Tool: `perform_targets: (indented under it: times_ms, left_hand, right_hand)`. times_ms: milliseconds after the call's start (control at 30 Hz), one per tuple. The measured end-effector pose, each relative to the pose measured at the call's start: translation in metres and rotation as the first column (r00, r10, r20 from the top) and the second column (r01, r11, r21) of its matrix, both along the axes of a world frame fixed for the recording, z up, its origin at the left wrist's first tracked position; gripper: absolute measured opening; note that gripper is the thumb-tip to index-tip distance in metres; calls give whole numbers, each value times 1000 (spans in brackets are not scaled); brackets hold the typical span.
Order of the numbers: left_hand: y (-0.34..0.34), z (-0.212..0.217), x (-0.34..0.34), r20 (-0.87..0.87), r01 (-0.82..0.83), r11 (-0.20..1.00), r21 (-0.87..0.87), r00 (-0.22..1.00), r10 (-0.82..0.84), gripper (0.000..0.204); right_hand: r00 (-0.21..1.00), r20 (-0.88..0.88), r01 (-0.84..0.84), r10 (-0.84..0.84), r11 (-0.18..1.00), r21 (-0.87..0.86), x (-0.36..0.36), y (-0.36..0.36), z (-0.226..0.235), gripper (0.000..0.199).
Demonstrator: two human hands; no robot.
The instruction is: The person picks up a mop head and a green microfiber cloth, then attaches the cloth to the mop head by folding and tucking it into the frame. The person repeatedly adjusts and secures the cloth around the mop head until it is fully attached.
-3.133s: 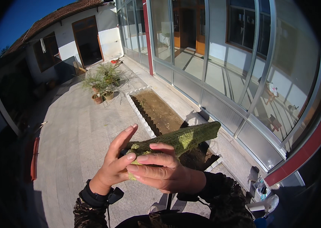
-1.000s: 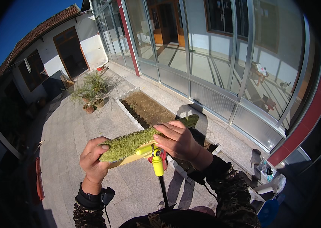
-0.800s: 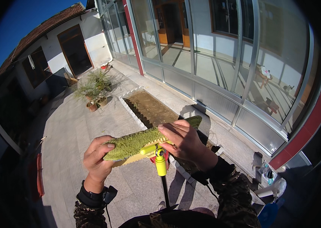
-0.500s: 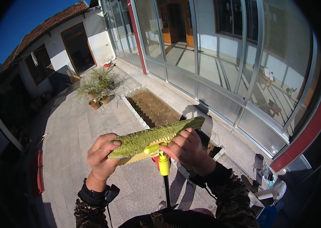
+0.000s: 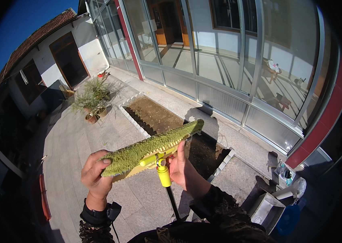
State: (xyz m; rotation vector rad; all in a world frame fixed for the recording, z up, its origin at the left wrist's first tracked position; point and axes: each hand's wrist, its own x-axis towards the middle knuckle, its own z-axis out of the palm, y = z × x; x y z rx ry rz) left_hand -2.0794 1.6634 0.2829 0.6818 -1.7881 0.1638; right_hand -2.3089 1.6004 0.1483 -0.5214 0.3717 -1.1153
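Observation:
A flat mop is held up in front of me, its fluffy green pad [image 5: 150, 149] facing up and slanting from lower left to upper right. Under the pad show a pale yellow toothed frame, a bright yellow swivel joint [image 5: 163, 176] and a dark pole [image 5: 173, 204] running down toward my body. My left hand [image 5: 96, 175] is closed on the pad's left end, thumb on top of the green pile. Close to the joint, my right hand [image 5: 188, 173] grips the frame from the right, thumb pointing up against it; its other fingers are partly hidden behind the mop.
Beyond the mop lies a soil bed [image 5: 154, 114] with a pale scalloped border. Potted plants [image 5: 94, 97] stand farther left. A glazed wall [image 5: 225, 94] runs along the right. At lower right are a metal basin [image 5: 267, 211] and a blue tub [image 5: 289, 220]; a red object [image 5: 44, 198] lies far left.
My right hand has slid from the pad's upper right part down beside the joint, its thumb now upright. The mop and my left hand have shifted slightly left in view.

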Motion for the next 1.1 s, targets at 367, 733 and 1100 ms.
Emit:
perform_targets:
  times_ms: [367, 733, 1100]
  left_hand:
    - [5, -1, 7, -47, 166, 975, 145, 986, -161, 38]
    - [25, 31, 21, -256, 330, 720, 611, 942, -215, 87]
    - [28, 68, 12, 134, 44, 545, 837, 950, -283, 74]
  right_hand:
    - [999, 33, 9, -10, 999, 33, -3, 7, 23, 92]
    - [1000, 4, 12, -11, 985, -171, -8, 18, 23, 83]
    - [990, 108, 110, -93, 979, -170, -5, 23, 28, 73]
